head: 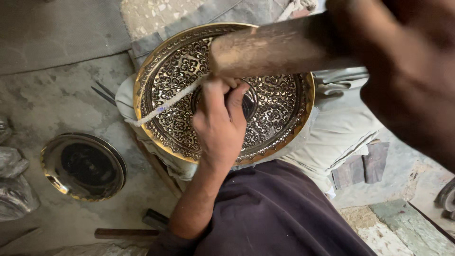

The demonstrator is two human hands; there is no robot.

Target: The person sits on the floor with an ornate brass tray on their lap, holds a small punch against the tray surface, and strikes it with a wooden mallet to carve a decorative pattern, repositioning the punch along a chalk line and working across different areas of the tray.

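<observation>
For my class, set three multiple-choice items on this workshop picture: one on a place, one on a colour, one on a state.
1. Where does the smaller dish lie?
A. On the floor left of the ornate brass plate
B. On top of the plate
C. In the right hand

2. What colour is the plate's rim?
A. Blue
B. Gold
C. Red

3. What is the left hand doing?
A. Lying flat and open on the floor
B. Closed around a thin tool over the plate's middle
C. Lifting the smaller dish

Answers:
1 A, the dish sits on the grey floor beside the plate.
2 B, the scalloped edge shines gold.
3 B, the fingers curl at the plate's centre, while the right hand grips a wooden mallet.
</observation>
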